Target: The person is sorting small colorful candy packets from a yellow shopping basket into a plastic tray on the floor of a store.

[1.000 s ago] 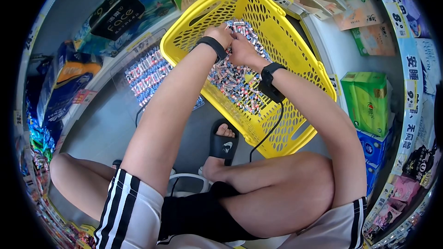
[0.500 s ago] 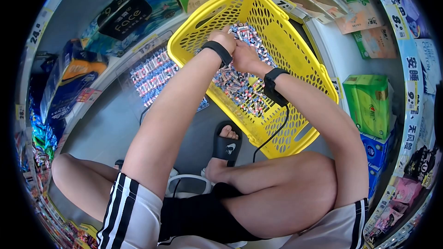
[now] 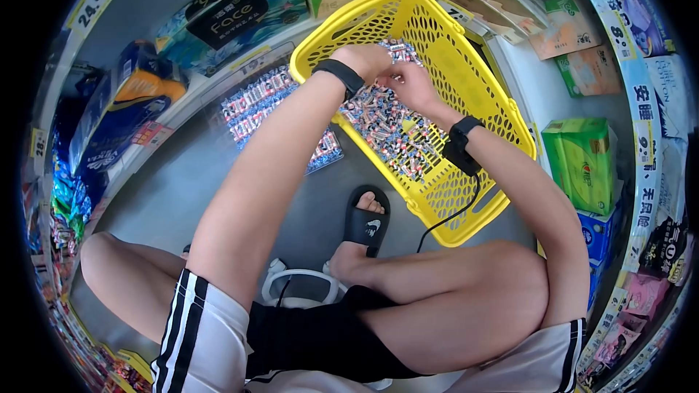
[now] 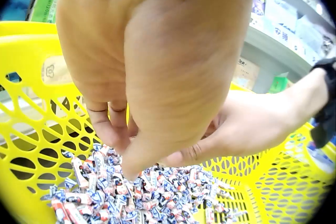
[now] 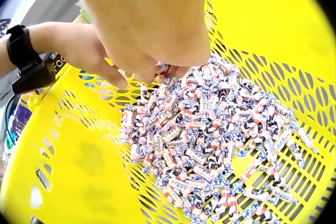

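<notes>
Many small wrapped candies (image 3: 397, 131) in white, blue and red lie heaped in a yellow perforated basket (image 3: 480, 94). My left hand (image 3: 368, 62) is over the heap at the basket's far left part, fingers bent down; whether it holds anything is hidden. My right hand (image 3: 413, 87) comes in from the right, its fingertips close to the left hand. In the right wrist view, the right hand (image 5: 157, 35) has curled fingers around a candy (image 5: 162, 68) at its fingertips. The left wrist view shows the left hand's thumb and fingers (image 4: 113, 132) just above the candies.
Left of the basket, a clear tray (image 3: 328, 154) of similar candies in rows sits on the floor. Shelves with tissue packs (image 3: 582, 164) flank both sides. A sandalled foot (image 3: 366, 222) stands near the basket, and a black cable (image 3: 451, 215) crosses its near edge.
The basket, tray and shelves have shifted slightly right in the head view. Both hands remain together over the candies, the right hand's fingers now more visibly bent.
</notes>
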